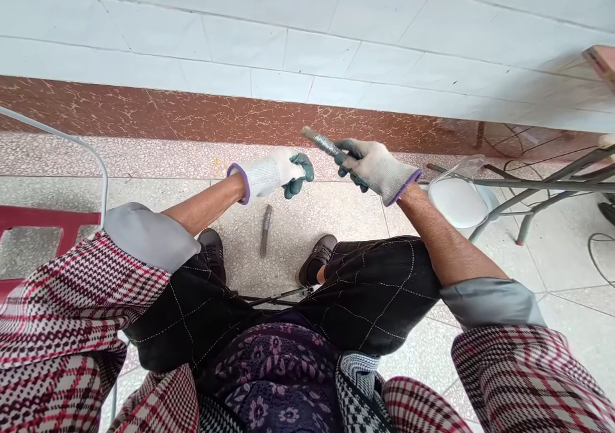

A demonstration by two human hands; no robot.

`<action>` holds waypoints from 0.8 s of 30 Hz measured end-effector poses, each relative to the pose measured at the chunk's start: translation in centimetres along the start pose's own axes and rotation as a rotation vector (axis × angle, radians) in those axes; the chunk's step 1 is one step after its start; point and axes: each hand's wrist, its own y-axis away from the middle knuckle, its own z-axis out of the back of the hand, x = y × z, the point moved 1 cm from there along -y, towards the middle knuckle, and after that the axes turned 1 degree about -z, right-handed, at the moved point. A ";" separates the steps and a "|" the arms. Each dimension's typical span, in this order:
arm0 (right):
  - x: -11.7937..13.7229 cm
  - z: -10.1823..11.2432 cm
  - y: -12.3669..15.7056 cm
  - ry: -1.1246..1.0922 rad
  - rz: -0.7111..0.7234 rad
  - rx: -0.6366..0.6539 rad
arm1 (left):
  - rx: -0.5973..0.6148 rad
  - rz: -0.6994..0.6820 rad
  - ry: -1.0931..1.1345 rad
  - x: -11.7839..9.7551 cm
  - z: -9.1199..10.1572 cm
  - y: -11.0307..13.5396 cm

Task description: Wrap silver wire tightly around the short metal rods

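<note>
My right hand (pixel 365 167), in a white knit glove with dark green coated fingers, grips a short rod (pixel 323 142). This rod has a silvery, ridged middle, like a screw thread or wound wire, and a dull brownish far end that points up and left. My left hand (pixel 288 171) wears a matching glove with a purple cuff. Its fingers are curled closed, and I cannot make out whether anything is in them. Between my feet, a second rod (pixel 266 231) of similar look lies on the speckled floor.
A white tiled wall (pixel 307 42) with a reddish-brown base band rises ahead. On the right are metal legs (pixel 523 218), dark cables and a round white seat-like piece (pixel 459 201). A red chair (pixel 72 225) and a pale metal bar (pixel 98 157) stand at left.
</note>
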 end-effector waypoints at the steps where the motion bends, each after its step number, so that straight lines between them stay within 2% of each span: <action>1: 0.2 0.4 -0.1 0.034 0.013 -0.080 | 0.000 -0.007 0.028 0.1 -0.2 -0.1; 3: 0.7 0.7 0.3 0.016 0.023 -0.158 | 0.020 -0.006 0.064 0.4 -0.6 -0.3; 6: 2.3 0.3 2.0 -0.153 0.042 -0.096 | 0.060 0.033 0.060 1.5 -1.0 -0.8; 8: 3.6 -0.2 3.5 -0.256 0.062 0.032 | 0.063 0.042 0.032 2.0 -0.9 -1.2; 11: 5.0 -0.9 5.0 -0.208 -0.032 0.272 | 0.052 0.027 -0.040 2.0 -0.3 -1.7; 14: 4.6 -1.1 5.2 -0.103 -0.125 0.495 | 0.057 -0.005 -0.073 1.3 0.3 -1.8; 16: 3.6 -1.2 5.0 -0.051 -0.126 0.563 | 0.026 -0.012 -0.111 0.7 0.6 -1.7; 19: 1.8 -1.7 4.5 0.030 -0.126 0.574 | 0.004 0.023 -0.180 0.3 0.6 -1.2; 22: 0.4 -2.7 3.8 0.081 -0.146 0.459 | 0.039 0.044 -0.187 0.3 0.0 -0.6; 24: -0.2 -3.1 2.9 0.091 -0.142 0.374 | 0.009 0.037 -0.196 0.6 -0.4 -0.6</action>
